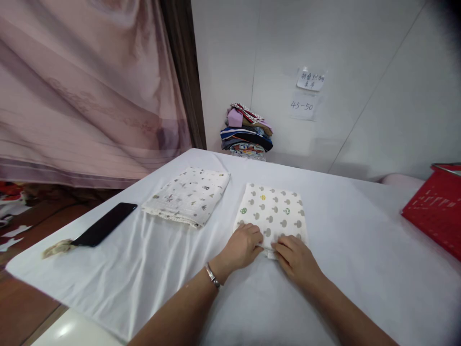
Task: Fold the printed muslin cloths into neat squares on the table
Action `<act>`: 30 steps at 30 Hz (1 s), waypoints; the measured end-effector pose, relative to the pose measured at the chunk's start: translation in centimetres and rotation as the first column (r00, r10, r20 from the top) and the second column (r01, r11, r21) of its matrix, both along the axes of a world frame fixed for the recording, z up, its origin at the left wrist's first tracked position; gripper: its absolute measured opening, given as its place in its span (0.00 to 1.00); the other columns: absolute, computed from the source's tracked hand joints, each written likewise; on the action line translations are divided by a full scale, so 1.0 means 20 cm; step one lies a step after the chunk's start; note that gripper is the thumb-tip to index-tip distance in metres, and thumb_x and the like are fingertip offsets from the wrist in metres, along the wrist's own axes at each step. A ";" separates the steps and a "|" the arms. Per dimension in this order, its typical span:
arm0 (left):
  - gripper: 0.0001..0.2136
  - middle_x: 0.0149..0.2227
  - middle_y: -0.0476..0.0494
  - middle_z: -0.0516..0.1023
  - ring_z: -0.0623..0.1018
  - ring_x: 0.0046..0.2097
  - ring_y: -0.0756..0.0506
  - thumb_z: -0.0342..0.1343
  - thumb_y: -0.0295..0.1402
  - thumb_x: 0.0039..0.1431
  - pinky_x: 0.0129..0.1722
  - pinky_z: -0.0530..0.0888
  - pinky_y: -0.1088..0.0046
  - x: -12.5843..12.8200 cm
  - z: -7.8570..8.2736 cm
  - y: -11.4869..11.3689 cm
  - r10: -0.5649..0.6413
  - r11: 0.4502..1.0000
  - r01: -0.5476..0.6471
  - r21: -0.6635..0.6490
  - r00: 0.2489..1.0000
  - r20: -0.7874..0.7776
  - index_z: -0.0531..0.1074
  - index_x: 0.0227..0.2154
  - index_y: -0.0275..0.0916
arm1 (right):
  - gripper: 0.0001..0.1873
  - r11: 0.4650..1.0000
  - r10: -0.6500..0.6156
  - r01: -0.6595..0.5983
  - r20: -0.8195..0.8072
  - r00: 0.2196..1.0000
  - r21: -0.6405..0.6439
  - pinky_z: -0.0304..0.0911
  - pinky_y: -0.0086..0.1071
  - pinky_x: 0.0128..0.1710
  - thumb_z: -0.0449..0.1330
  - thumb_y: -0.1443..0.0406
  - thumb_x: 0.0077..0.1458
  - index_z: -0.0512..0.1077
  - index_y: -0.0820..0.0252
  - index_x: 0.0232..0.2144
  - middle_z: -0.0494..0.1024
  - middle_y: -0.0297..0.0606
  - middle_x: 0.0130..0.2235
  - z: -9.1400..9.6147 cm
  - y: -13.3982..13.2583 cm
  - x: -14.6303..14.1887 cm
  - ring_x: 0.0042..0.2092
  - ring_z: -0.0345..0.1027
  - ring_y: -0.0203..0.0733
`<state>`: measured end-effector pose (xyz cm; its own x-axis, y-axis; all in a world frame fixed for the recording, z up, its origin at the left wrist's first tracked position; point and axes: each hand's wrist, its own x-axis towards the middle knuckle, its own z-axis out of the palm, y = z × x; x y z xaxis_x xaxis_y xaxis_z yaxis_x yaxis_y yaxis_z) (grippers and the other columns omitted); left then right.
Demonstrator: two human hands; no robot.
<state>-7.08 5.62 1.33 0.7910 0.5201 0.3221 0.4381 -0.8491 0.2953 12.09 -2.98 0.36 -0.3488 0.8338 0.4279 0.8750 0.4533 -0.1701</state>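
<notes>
A folded cream cloth with grey mushroom prints (272,209) lies on the white-covered table (151,259) in front of me. My left hand (242,247) rests on its near left corner with fingers curled, pinching the cloth's near edge. My right hand (296,259) grips the same near edge just to the right, fingers bent onto the fabric. A silver bracelet sits on my left wrist. A second folded cloth with small grey prints (188,195) lies to the left, untouched.
A black phone (104,224) with a beige strap lies near the table's left edge. A red box (437,211) stands at the right. A stack of folded clothes (247,130) sits against the wall behind, under two paper notes. A pink curtain hangs left.
</notes>
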 end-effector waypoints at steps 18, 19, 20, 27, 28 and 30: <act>0.20 0.38 0.40 0.74 0.74 0.38 0.45 0.51 0.36 0.56 0.40 0.69 0.68 -0.08 -0.08 0.17 0.651 0.713 -0.554 -0.430 0.750 0.113 0.63 0.50 0.34 | 0.32 0.802 -0.596 0.445 -0.495 0.632 -0.398 0.69 0.40 0.32 0.59 0.52 0.47 0.63 0.55 0.55 0.76 0.45 0.43 -0.14 0.33 0.44 0.35 0.73 0.47; 0.21 0.38 0.39 0.74 0.74 0.38 0.45 0.51 0.36 0.56 0.40 0.69 0.68 -0.08 -0.07 0.16 0.656 0.706 -0.558 -0.437 0.747 0.106 0.62 0.51 0.34 | 0.31 0.830 -0.557 0.418 -0.539 0.631 -0.369 0.69 0.40 0.31 0.59 0.54 0.47 0.64 0.54 0.54 0.76 0.44 0.42 -0.15 0.35 0.44 0.35 0.73 0.47; 0.21 0.38 0.40 0.74 0.74 0.38 0.45 0.51 0.36 0.56 0.39 0.69 0.69 -0.07 -0.06 0.15 0.660 0.695 -0.556 -0.456 0.745 0.096 0.62 0.51 0.34 | 0.31 0.856 -0.517 0.378 -0.587 0.623 -0.352 0.69 0.40 0.31 0.60 0.56 0.47 0.64 0.53 0.54 0.77 0.43 0.43 -0.15 0.37 0.44 0.34 0.73 0.47; 0.14 0.31 0.48 0.73 0.73 0.33 0.47 0.54 0.35 0.53 0.32 0.67 0.74 0.01 -0.05 0.06 0.597 0.643 -0.425 -0.637 0.799 0.069 0.64 0.42 0.40 | 0.33 0.790 -0.593 0.383 -0.439 0.675 -0.479 0.66 0.44 0.43 0.59 0.58 0.46 0.63 0.58 0.56 0.72 0.46 0.50 -0.06 0.50 0.61 0.48 0.69 0.53; 0.13 0.31 0.48 0.73 0.73 0.33 0.47 0.54 0.35 0.52 0.31 0.67 0.74 0.02 -0.05 0.06 0.595 0.638 -0.419 -0.646 0.801 0.068 0.64 0.40 0.40 | 0.31 0.790 -0.588 0.436 -0.330 0.739 -0.431 0.64 0.46 0.46 0.59 0.59 0.45 0.65 0.58 0.54 0.71 0.47 0.51 -0.04 0.51 0.62 0.49 0.67 0.55; 0.11 0.30 0.47 0.73 0.73 0.33 0.47 0.55 0.35 0.51 0.30 0.66 0.74 0.03 -0.04 0.05 0.607 0.622 -0.433 -0.652 0.793 0.053 0.64 0.37 0.40 | 0.28 0.840 -0.523 0.481 -0.143 0.840 -0.251 0.60 0.50 0.50 0.59 0.60 0.46 0.67 0.58 0.52 0.69 0.48 0.53 -0.01 0.54 0.59 0.54 0.62 0.58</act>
<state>-6.50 6.64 0.57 0.2641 0.9630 -0.0538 0.5887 -0.1167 0.7999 23.82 7.84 0.25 0.2156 0.9438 0.2507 0.9101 -0.1011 -0.4019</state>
